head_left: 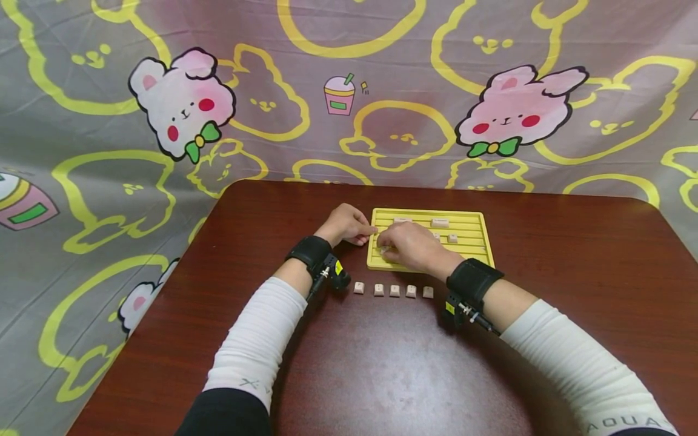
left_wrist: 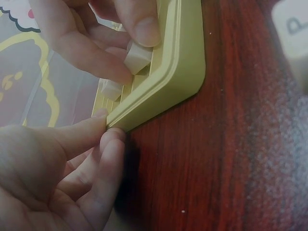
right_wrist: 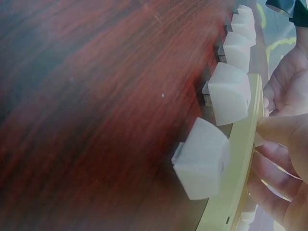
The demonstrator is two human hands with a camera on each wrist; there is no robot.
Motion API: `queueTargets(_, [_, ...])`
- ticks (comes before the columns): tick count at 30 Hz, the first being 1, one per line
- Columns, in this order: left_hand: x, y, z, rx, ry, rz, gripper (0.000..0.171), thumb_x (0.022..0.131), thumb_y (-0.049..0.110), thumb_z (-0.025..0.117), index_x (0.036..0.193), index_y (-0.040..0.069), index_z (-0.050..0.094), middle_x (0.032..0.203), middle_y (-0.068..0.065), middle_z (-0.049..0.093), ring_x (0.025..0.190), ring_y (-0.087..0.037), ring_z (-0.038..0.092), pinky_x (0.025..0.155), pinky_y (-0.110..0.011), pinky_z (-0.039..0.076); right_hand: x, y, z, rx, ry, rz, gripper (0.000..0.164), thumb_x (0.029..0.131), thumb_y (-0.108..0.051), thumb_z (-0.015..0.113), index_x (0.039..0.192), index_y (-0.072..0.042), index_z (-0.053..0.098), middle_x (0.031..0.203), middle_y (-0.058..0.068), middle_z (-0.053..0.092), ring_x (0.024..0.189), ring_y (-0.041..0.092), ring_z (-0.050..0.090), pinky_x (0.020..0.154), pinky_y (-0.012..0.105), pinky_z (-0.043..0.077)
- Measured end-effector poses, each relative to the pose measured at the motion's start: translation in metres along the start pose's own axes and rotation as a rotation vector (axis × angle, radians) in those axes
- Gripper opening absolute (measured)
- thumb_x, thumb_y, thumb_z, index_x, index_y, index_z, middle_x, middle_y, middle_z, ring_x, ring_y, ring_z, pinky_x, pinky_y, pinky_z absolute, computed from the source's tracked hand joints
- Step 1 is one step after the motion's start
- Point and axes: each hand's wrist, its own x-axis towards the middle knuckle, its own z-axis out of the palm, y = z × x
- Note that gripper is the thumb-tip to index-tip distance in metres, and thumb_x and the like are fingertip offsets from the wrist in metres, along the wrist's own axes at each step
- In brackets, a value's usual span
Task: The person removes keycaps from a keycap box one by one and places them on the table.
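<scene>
A yellow ridged tray lies on the table, with several pale keycaps on its ridges. My left hand pinches the tray's left edge between thumb and fingers, as the left wrist view shows up close. Over the tray's lower left part, my right hand holds a keycap between thumb and fingers, low against the ridges. Just beyond those fingertips sits another keycap. A long keycap and a small one stand farther right on the tray; my right hand hides part of its left side.
In front of the tray, several loose keycaps stand in a row on the dark wooden table, among them a middle one and a nearer one beneath my right wrist. A patterned cloth hangs behind the table.
</scene>
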Motion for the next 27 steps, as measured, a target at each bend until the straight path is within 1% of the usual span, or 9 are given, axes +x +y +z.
queueTargets(9, [0.0009, 0.0001, -0.0002, -0.012, -0.006, -0.017, 0.019, 0.088, 0.016, 0.077, 0.084, -0.001, 0.071, 0.062, -0.003, 0.062, 0.054, -0.01, 0.062, 0.061, -0.026, 0.062, -0.0014, -0.0003, -0.0007, 0.006, 0.006, -0.003, 0.013, 0.09, -0.012, 0.07, 0.102, -0.013, 0.076, 0.102, 0.002, 0.074, 0.093, 0.017, 0.068, 0.079, 0.033, 0.059])
queueTargets(15, [0.0002, 0.0007, 0.0005, -0.04, -0.007, -0.029, 0.018, 0.087, 0.014, 0.077, 0.085, -0.002, 0.069, 0.061, -0.003, 0.061, 0.052, -0.009, 0.061, 0.058, -0.025, 0.061, -0.0027, 0.0, -0.0005, 0.009, 0.02, -0.01, 0.012, 0.09, -0.009, 0.069, 0.098, -0.013, 0.076, 0.099, 0.002, 0.074, 0.091, 0.016, 0.067, 0.078, 0.033, 0.058])
queueTargets(27, [-0.001, 0.0013, 0.0004, -0.026, -0.001, -0.019, 0.018, 0.087, 0.014, 0.077, 0.086, -0.002, 0.069, 0.061, -0.003, 0.061, 0.052, -0.008, 0.061, 0.057, -0.023, 0.061, -0.0039, 0.0029, -0.0015, 0.034, 0.033, -0.04, 0.01, 0.088, -0.006, 0.069, 0.094, -0.011, 0.075, 0.093, 0.002, 0.072, 0.089, 0.016, 0.065, 0.077, 0.031, 0.057])
